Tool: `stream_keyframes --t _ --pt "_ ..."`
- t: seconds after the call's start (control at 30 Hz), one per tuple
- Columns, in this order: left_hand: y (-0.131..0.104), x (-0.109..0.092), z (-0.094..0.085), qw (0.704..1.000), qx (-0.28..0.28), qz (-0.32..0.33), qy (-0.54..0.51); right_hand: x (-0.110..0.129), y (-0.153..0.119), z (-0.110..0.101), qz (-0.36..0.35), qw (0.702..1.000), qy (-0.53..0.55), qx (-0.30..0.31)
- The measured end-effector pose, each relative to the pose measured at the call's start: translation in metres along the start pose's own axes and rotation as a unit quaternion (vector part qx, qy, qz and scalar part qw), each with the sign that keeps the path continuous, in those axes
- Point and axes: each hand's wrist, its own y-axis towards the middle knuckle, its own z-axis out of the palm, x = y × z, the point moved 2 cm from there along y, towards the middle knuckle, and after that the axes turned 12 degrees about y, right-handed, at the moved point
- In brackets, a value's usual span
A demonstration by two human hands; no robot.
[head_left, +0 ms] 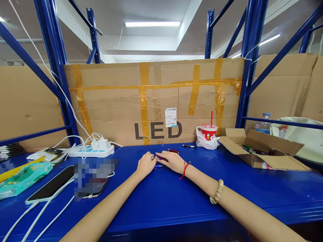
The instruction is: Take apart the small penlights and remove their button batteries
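Observation:
Both hands meet over the middle of the blue shelf (161, 198). My left hand (146, 164) is closed round one end of a dark purple pen (160, 158). The fingers of my right hand (174, 162) are closed on the same pen from the other side. Just below the hands a blue pen (158, 166) lies on the shelf. Behind my right hand lies a dark red pen (173, 151). Farther back and right is a black pen (189, 146). The fingertips are small in view.
An open cardboard box (257, 160) with pens stands at right, near a red cup (209, 132) in a plastic bag. At left are a phone (51, 184), a second phone partly blurred, white cables, a power strip (92, 152) and a green packet (25, 179). Cardboard (113, 111) walls the back.

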Motion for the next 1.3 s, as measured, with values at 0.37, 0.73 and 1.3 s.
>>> stream_keyframes --t 0.37,0.73,1.3 --pt "0.0004 -0.0006 0.0027 1.000 0.008 0.011 -0.013 0.0056 0.0003 -0.0027 0.002 0.999 0.024 -0.022" --pt "-0.0027 -0.0026 -0.0032 0.998 0.036 0.028 -0.039 0.0045 0.0004 -0.0049 0.033 0.999 0.009 -0.014" --pt "0.0013 -0.0014 0.0056 0.995 0.040 0.088 -0.010 0.0030 -0.0014 -0.0039 0.047 0.999 -0.003 -0.016"
